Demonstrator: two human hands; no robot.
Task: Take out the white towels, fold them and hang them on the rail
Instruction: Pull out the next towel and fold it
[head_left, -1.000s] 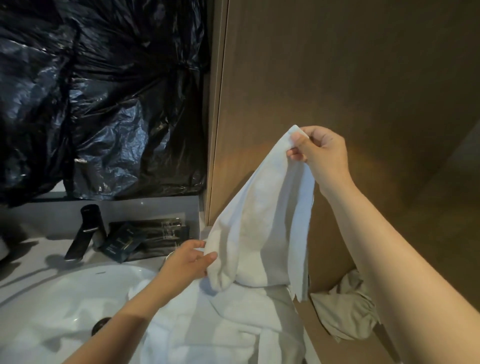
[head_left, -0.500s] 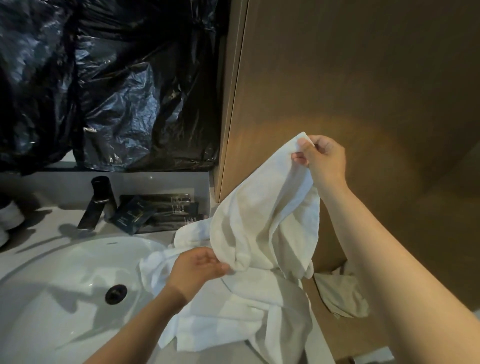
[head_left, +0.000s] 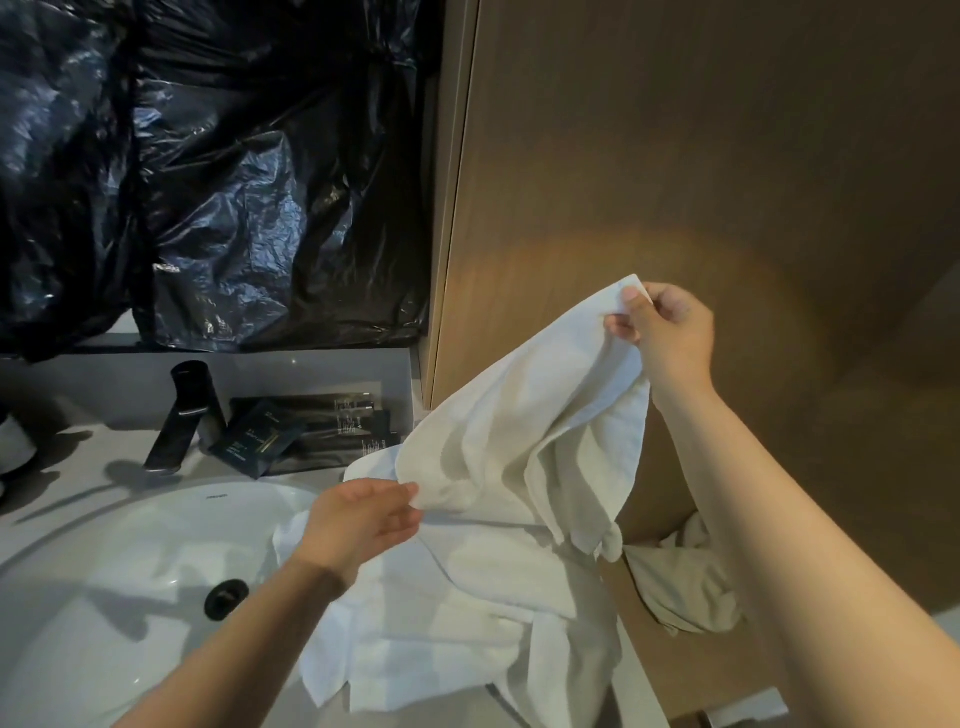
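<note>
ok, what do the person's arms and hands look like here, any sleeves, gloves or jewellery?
No gloves on the left hand or the right hand, and no rings show. The left forearm and right forearm are uncovered as far as the frame shows: no sleeves, watch or wristband in view.

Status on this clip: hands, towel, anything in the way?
Right hand pinches towel corner, held high. Left hand pinches its lower edge. Other towels heaped at sink edge. Nothing in the way.

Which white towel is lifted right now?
The hanging towel, pinched at its corner by the right hand; the other towel lies crumpled across the rim of the sink.
</note>
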